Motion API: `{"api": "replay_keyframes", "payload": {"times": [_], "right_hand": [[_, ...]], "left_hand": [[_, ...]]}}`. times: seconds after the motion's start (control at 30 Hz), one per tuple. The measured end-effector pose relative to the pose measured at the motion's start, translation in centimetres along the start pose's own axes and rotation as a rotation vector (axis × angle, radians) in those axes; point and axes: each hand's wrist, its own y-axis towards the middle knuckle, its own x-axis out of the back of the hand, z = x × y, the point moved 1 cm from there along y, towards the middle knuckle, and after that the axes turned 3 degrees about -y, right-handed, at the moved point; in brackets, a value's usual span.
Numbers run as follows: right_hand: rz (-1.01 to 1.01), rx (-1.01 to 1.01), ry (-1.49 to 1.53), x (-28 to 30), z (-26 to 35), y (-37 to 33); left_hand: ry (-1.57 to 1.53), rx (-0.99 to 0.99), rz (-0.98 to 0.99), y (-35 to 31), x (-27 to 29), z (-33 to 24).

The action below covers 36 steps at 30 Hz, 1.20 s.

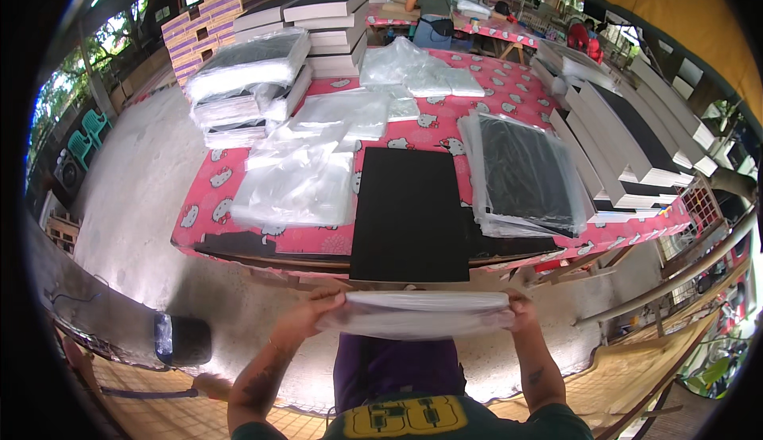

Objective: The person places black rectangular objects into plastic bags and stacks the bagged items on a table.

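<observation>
Just below the near end of the black rectangular board [409,213], you are holding a clear plastic sleeve [425,314] stretched sideways in front of your body. Your left hand [320,305] is clamping one end, lower left of the board, and your right hand [520,310] is gripping the other, lower right of it; both are closing on the film, which is blurring too much for its lower edge or any contents to be telling. The sleeve is probably weighing little and behaving softly, sagging wherever it is going unsupported; its smooth face is likely sliding easily between fingers, and thin film like this is seldom forgiving a hard pull. The two end edges, pinched between thumb and fingers, are looking like the surest holds. The board is lying on a pink patterned tablecloth [513,90], its near end jutting past the table edge. Loose clear bags [294,186] are spreading to the board's left, a pile of plastic-covered dark sheets [524,174] is resting to its right, and black-topped blocks [612,142] are standing farther right of it.
</observation>
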Motion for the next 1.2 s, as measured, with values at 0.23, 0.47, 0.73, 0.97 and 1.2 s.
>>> {"api": "replay_keyframes", "payload": {"times": [0.23, 0.47, 0.73, 0.97, 1.2], "right_hand": [[-1.024, -0.025, -0.615, -3.1, -4.0, 3.7], [-1.249, 0.011, -0.943, -2.5, -7.2, 5.4], [-1.358, 0.326, -0.728, -5.2, -4.2, 4.0], [-0.6, 0.471, -0.102, -11.5, 7.3, 3.3], [-0.483, 0.732, 0.027, -9.3, 16.2, 12.6]], "left_hand": [[0.317, -0.601, -0.421, 3.0, -1.8, 4.8], [0.856, -0.559, -0.559, 4.9, -0.1, 6.6], [0.406, -0.701, -0.397, 2.3, -1.3, 5.6], [-0.171, -0.671, 0.172, -2.4, -0.9, -0.9], [-0.467, -0.809, 0.331, 1.7, -9.4, -14.2]]}}
